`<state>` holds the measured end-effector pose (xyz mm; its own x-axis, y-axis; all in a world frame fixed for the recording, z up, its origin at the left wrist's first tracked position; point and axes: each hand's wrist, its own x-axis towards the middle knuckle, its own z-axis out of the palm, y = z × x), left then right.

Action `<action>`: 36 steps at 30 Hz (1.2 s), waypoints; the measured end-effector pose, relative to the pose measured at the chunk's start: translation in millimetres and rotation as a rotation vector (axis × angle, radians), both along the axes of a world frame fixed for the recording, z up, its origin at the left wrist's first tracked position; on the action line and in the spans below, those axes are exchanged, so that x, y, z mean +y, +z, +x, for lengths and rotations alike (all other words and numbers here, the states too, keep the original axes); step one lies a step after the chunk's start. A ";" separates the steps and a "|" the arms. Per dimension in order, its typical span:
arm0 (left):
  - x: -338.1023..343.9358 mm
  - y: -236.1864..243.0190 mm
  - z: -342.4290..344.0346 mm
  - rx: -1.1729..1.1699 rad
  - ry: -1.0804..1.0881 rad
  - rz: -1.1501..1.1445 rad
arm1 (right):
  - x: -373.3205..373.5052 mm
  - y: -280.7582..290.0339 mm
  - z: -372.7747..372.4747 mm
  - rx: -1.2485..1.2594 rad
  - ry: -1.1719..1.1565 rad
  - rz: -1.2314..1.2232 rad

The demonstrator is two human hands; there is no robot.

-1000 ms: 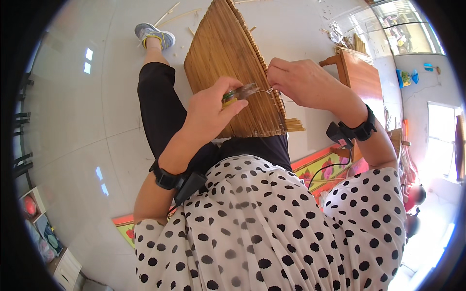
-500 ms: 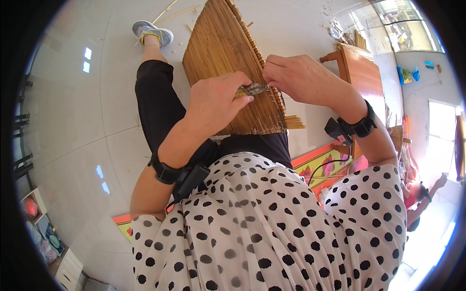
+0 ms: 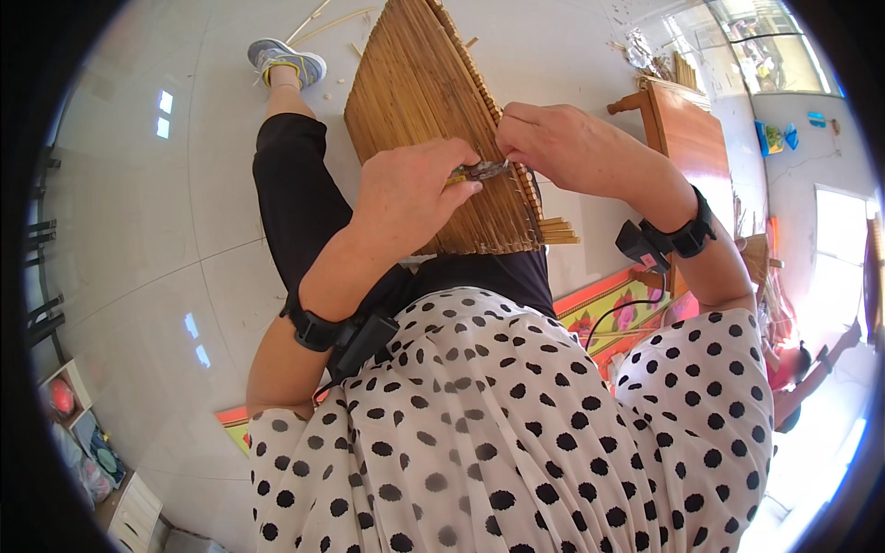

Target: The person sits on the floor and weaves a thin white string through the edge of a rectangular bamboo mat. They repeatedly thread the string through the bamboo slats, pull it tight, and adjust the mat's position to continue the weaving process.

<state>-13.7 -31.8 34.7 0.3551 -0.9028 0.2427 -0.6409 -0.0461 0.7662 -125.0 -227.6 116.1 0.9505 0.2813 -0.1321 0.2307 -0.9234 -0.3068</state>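
Observation:
A brown slatted panel of thin bamboo-like sticks [image 3: 415, 92] rests across my lap and reaches away from me. My left hand [image 3: 410, 189] is closed round a pair of pliers [image 3: 487, 170], whose worn metal jaws point right to the panel's right edge. At that same edge my right hand [image 3: 553, 143] pinches with thumb and forefinger, right by the plier tips. What lies between those fingers is too small to make out. Several stick ends [image 3: 560, 230] jut out from the panel's lower right corner.
A reddish-brown wooden bench [image 3: 687, 138] stands to the right, with bundled sticks [image 3: 684, 74] behind it. Flower-patterned mats [image 3: 613, 313] lie by my right side. Loose sticks [image 3: 327, 28] lie on the tiled floor beyond my foot. Another person [image 3: 791, 373] is at the far right.
The pliers' jaws have tilted slightly, still at the panel's edge. Both hands keep nearly the same places. The other person's raised arm has shifted a little.

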 end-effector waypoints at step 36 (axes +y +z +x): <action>80.2 -42.1 59.4 0.416 0.473 0.014 | -201.1 -105.5 -79.0 -0.315 -1.267 0.465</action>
<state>45.8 48.4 -7.3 0.7787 -0.6273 -0.0126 -0.1968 -0.2633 0.9444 -204.0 -428.7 10.5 0.5596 -0.8287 -0.0001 -0.5636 -0.3805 -0.7332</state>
